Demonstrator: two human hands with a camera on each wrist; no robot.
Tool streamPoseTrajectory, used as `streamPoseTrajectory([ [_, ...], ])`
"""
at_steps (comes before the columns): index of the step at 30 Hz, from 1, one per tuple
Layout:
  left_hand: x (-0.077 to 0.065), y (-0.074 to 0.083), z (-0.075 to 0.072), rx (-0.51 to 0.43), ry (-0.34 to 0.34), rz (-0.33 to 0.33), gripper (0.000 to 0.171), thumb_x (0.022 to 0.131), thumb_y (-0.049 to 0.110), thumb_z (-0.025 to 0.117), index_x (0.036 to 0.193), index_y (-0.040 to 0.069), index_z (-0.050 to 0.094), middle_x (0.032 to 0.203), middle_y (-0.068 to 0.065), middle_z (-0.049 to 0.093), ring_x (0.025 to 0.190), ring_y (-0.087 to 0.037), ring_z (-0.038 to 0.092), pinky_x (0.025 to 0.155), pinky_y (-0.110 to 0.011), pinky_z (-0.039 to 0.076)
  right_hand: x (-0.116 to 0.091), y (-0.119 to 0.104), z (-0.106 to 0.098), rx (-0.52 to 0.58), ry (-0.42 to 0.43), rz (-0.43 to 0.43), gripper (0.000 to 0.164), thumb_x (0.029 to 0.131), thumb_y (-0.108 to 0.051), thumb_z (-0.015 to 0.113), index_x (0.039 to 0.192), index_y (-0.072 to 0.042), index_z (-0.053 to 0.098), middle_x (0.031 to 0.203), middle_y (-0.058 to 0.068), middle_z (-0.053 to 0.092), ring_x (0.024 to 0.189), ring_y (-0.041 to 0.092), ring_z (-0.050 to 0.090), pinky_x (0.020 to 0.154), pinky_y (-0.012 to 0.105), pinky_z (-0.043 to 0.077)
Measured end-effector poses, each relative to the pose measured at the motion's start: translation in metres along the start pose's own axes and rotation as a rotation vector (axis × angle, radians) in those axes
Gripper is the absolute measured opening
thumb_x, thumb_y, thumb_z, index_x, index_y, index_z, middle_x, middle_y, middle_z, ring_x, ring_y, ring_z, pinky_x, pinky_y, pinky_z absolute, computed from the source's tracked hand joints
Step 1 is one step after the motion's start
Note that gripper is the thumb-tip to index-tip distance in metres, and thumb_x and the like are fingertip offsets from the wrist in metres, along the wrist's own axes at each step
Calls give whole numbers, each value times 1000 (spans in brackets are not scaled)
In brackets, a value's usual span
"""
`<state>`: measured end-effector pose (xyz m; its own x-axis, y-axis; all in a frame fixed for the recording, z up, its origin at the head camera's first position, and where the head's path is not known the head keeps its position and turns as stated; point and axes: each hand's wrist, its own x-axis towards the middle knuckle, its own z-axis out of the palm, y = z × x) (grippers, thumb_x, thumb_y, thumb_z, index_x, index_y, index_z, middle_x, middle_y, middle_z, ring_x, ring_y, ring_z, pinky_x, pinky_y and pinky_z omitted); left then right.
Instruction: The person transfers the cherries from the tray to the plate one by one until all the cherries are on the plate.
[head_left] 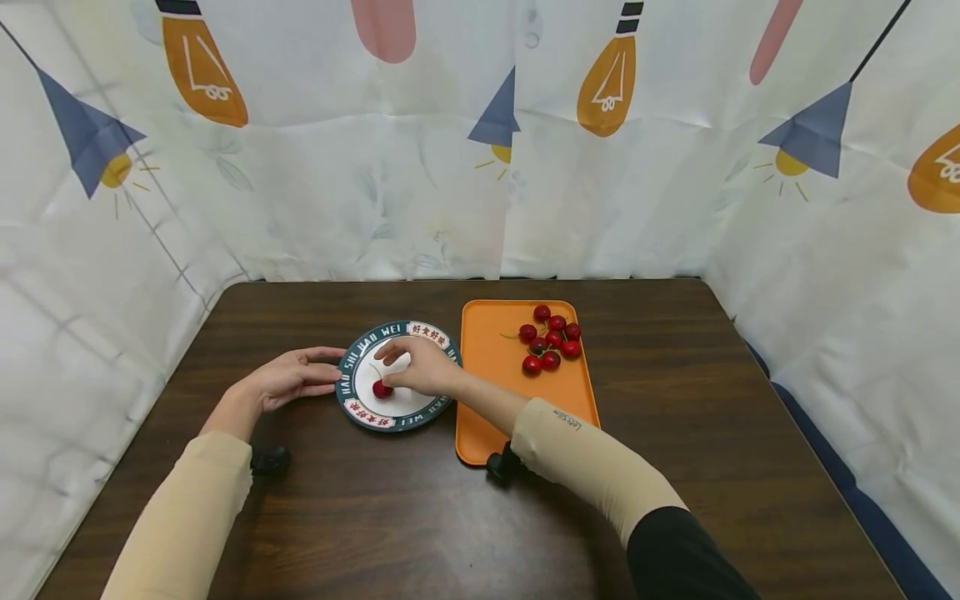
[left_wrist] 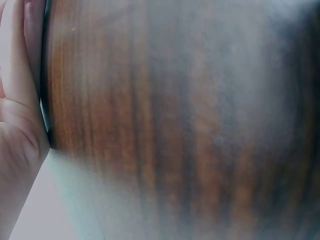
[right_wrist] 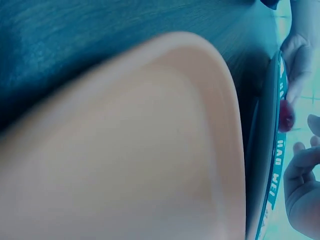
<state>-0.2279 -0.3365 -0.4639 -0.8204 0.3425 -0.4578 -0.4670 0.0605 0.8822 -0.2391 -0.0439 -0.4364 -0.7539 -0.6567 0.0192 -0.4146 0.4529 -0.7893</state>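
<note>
A round plate (head_left: 408, 402) with a white middle and a dark teal lettered rim lies left of centre on the table. One red cherry (head_left: 382, 389) with its stem sits on it. My left hand (head_left: 288, 379) rests its extended fingers at the plate's left rim; in the left wrist view only part of that hand (left_wrist: 17, 95) shows, at the edge. Over the plate, my right hand (head_left: 423, 367) has thumb and forefinger spread apart, with the thumb tip close by the cherry. In the right wrist view, a gap shows between the cherry (right_wrist: 286, 116) and these fingers (right_wrist: 302, 162).
To the plate's right is an orange tray (head_left: 487, 375), with several cherries (head_left: 552, 339) grouped towards its far right. My right forearm crosses the tray. The dark wooden table (head_left: 360, 517) meets a patterned white curtain (head_left: 337, 192) behind and at the sides.
</note>
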Motion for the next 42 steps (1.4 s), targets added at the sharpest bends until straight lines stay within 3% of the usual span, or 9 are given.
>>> streamPoseTrajectory([
  [6, 1, -1, 0, 8, 1, 0, 72, 101, 3, 66, 159, -2, 24, 128, -13, 59, 108, -20, 69, 99, -38, 54, -5, 3, -5, 29, 13, 3, 32, 92, -13, 77, 123, -8, 70, 111, 1, 71, 106, 12, 61, 88, 21, 48],
  [14, 2, -1, -2, 6, -3, -1, 72, 101, 2, 65, 160, -2, 23, 128, -13, 59, 109, -20, 69, 99, -39, 54, -16, 15, -19, 96, 23, 18, 35, 92, -10, 77, 125, -4, 69, 110, 7, 70, 102, 17, 62, 75, 22, 52],
  [21, 1, -2, -1, -1, 7, 6, 71, 100, 1, 66, 159, -2, 26, 125, -11, 62, 107, -19, 70, 98, -38, 54, -28, 19, -35, 109, -4, 27, 35, 93, -11, 75, 127, -2, 67, 109, 6, 69, 104, 19, 61, 80, 23, 54],
  [26, 1, -1, 0, -5, 4, 2, 71, 100, 1, 66, 159, -2, 26, 125, -11, 63, 107, -19, 70, 99, -38, 54, -40, 19, -48, 110, -41, 11, 37, 96, -10, 72, 130, 0, 64, 116, 13, 68, 112, 28, 60, 85, 26, 53],
  [30, 1, -1, 0, 0, 3, 2, 72, 100, 2, 66, 159, -2, 25, 125, -11, 63, 107, -19, 70, 99, -38, 54, -49, 20, -59, 115, -54, -2, 38, 97, -9, 71, 132, 1, 62, 119, 17, 67, 114, 34, 59, 82, 26, 53],
  [35, 2, 0, -1, 10, 3, 7, 71, 101, 3, 65, 159, -1, 25, 126, -11, 62, 107, -19, 69, 98, -38, 54, -59, 25, -69, 109, -37, 18, 37, 96, -11, 72, 131, -1, 63, 116, 11, 67, 112, 30, 58, 81, 28, 53],
  [40, 2, 0, -1, 15, 5, -2, 72, 100, 4, 67, 160, -1, 26, 126, -10, 61, 107, -19, 69, 98, -38, 54, -72, 30, -78, 118, -40, 33, 37, 96, -9, 72, 130, 0, 63, 117, 16, 67, 112, 33, 58, 83, 28, 52],
  [42, 2, 0, -1, 16, 5, -2, 72, 100, 4, 67, 160, -1, 26, 126, -10, 62, 107, -19, 69, 98, -38, 54, -78, 31, -83, 113, -34, 35, 36, 96, -10, 73, 130, 0, 64, 116, 16, 67, 108, 34, 59, 78, 29, 51],
])
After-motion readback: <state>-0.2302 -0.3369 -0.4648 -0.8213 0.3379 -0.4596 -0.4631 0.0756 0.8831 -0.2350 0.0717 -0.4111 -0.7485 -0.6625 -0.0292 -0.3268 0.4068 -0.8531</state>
